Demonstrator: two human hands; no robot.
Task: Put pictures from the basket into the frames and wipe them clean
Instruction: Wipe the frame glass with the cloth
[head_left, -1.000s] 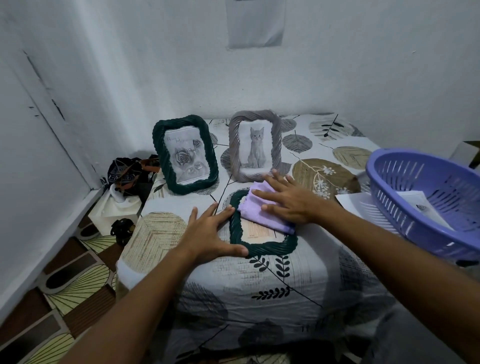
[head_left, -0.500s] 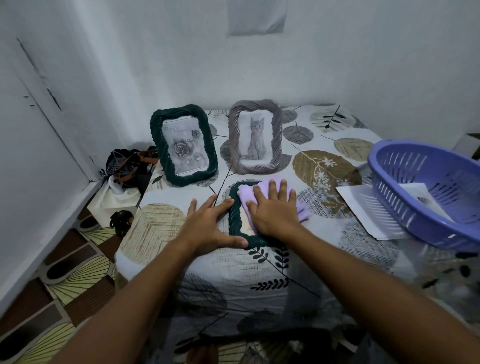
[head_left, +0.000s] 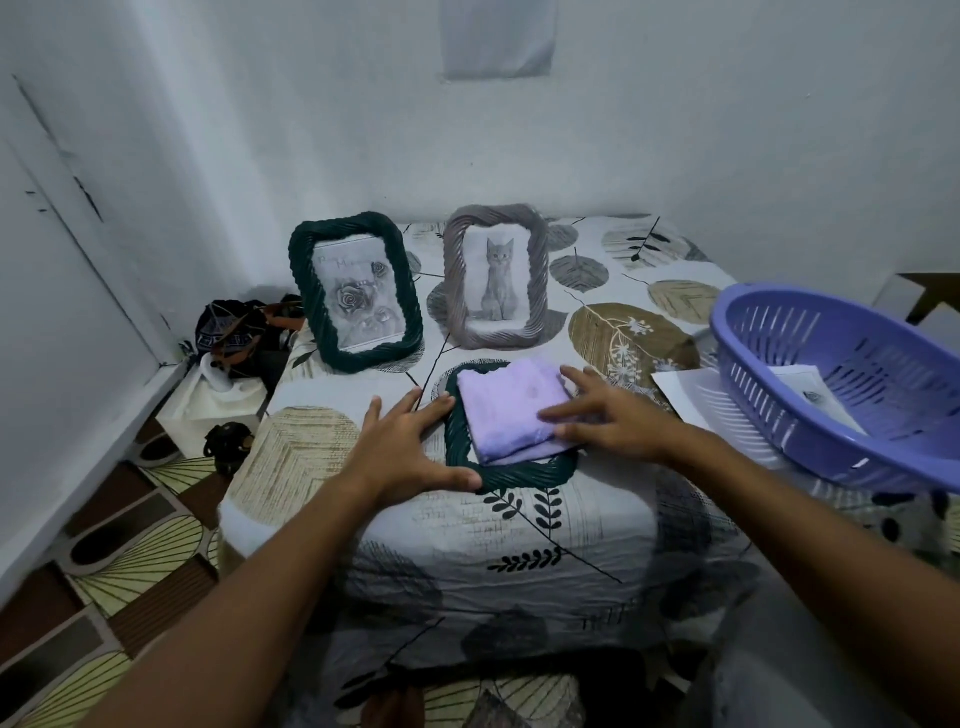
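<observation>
At frame centre a dark green frame (head_left: 511, 475) lies flat on the leaf-print tabletop (head_left: 519, 525) with a folded lilac cloth (head_left: 511, 410) over its glass. The right hand (head_left: 610, 421), fingers straight and spread, presses on the cloth's right edge. The left hand (head_left: 410, 449), also spread flat, braces the frame's left side. Above stand a rose frame (head_left: 358, 291) and a cat frame (head_left: 496, 275). The purple basket (head_left: 852, 384), right of frame, holds a picture (head_left: 813, 395).
</observation>
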